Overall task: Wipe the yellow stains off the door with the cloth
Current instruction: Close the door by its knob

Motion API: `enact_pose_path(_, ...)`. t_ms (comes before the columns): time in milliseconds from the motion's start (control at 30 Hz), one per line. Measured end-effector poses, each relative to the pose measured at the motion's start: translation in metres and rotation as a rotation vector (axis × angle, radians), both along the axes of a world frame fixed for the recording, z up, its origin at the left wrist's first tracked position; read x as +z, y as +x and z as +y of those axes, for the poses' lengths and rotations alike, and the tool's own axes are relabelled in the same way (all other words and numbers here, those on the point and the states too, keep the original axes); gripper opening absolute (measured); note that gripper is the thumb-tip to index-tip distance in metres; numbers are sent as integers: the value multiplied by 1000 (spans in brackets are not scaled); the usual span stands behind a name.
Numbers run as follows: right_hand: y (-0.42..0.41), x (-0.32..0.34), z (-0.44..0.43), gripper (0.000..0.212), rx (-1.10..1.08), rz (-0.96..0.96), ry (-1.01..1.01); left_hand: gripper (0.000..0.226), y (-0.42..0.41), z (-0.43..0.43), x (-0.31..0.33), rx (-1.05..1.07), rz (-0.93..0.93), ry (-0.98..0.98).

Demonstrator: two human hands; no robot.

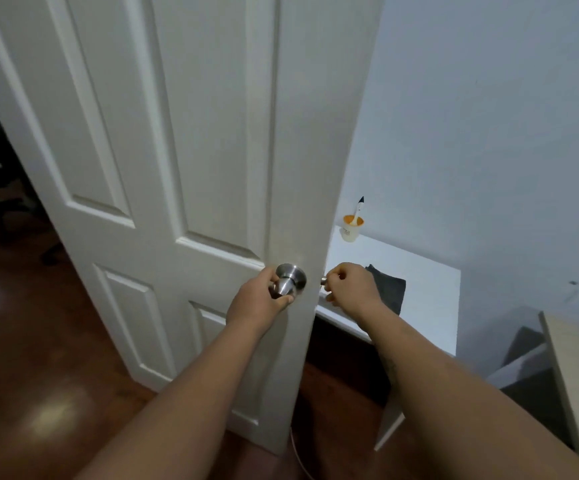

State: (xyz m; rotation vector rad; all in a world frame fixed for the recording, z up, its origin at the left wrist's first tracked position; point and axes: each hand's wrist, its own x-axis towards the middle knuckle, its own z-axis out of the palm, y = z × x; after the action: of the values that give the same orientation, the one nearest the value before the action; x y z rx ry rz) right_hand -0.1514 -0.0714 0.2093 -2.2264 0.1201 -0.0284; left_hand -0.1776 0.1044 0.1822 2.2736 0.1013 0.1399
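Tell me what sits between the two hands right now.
In the head view, the door's free edge runs between the left hand on the near steel knob and the right hand on the far knob.

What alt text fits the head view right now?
Both hands grip a white panelled door by its knobs: the left hand on the near steel knob, the right hand on the far knob. Behind, a dark grey cloth lies on a white table near a yellow-stained cup.
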Motion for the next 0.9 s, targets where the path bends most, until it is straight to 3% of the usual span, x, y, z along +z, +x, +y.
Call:
enact_pose_path(100, -11, 15, -1, 21, 29, 14, 9, 31, -29, 13, 2, 30, 42, 27)
enact_pose_path(267, -32, 24, 18, 35, 222, 99, 130, 31, -69, 37, 6, 21, 65, 23)
enact_pose_path(400, -59, 30, 22, 27, 346, 144, 162, 30, -100, 63, 5, 11, 92, -8)
enact_pose_path(600, -86, 34, 52, 21, 550, 0, -228, 31, -149, 97, 15, -7, 98, 23)
enact_pose_path(767, -118, 28, 91, 28, 729, -55, -411, 37, -194, 126, 17, 23, 123, -15)
enact_pose_path(900, -134, 19, 129, 23, 814, -91, -570, 40, -224, 154, 18, 96, 128, -31)
